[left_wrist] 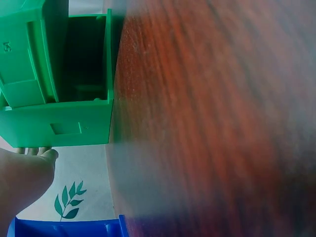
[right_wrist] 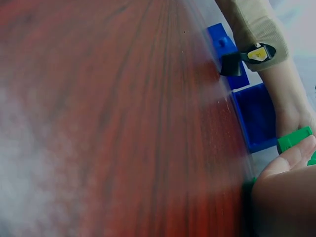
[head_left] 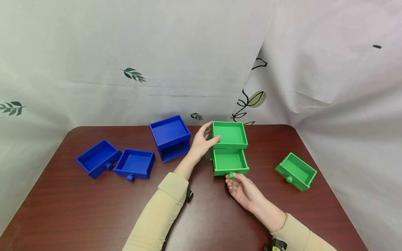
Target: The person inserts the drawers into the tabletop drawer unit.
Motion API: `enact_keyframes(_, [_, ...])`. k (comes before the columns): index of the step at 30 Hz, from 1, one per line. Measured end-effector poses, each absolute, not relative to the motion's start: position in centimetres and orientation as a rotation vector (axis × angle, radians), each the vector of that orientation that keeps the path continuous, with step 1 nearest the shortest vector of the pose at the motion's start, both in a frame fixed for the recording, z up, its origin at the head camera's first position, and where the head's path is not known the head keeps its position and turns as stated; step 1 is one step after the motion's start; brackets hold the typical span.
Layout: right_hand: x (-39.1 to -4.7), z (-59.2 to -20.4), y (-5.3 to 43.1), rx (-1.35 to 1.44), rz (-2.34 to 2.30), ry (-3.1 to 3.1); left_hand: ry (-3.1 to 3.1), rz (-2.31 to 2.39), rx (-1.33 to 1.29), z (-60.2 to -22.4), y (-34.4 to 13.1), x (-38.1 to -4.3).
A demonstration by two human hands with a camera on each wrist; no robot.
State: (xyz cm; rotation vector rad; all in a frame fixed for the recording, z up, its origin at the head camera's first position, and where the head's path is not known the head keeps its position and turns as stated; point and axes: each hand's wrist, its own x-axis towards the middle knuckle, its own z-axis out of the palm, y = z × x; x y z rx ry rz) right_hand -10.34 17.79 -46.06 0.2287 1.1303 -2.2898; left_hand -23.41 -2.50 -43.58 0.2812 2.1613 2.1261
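A green drawer cabinet (head_left: 230,133) with a tray-like top stands at the back of the table. My left hand (head_left: 201,141) grips its left side, thumb over the top rim. One green drawer (head_left: 228,159) sticks out of the cabinet's front. My right hand (head_left: 246,193) pinches that drawer's knob (head_left: 231,175) between thumb and fingers. In the left wrist view the drawer (left_wrist: 17,64) sits in the upper slot, and the slot below has no drawer in it. The far fingers of my left hand are partly hidden behind the cabinet.
A second green drawer (head_left: 298,170) lies at the right. Left of my left hand stands a blue cabinet (head_left: 170,130) with an open front. Two loose blue drawers (head_left: 135,164) lie farther left. Behind the table hangs a pale cloth (head_left: 176,52) with leaf prints.
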Motion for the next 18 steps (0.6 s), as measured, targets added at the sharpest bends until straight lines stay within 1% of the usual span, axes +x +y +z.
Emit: enact_keyframes(18, [-10.38, -46.02, 17.9, 0.245, -2.32, 1.105, 2.154, 2.123, 0.276, -43.47, -2.55, -23.33])
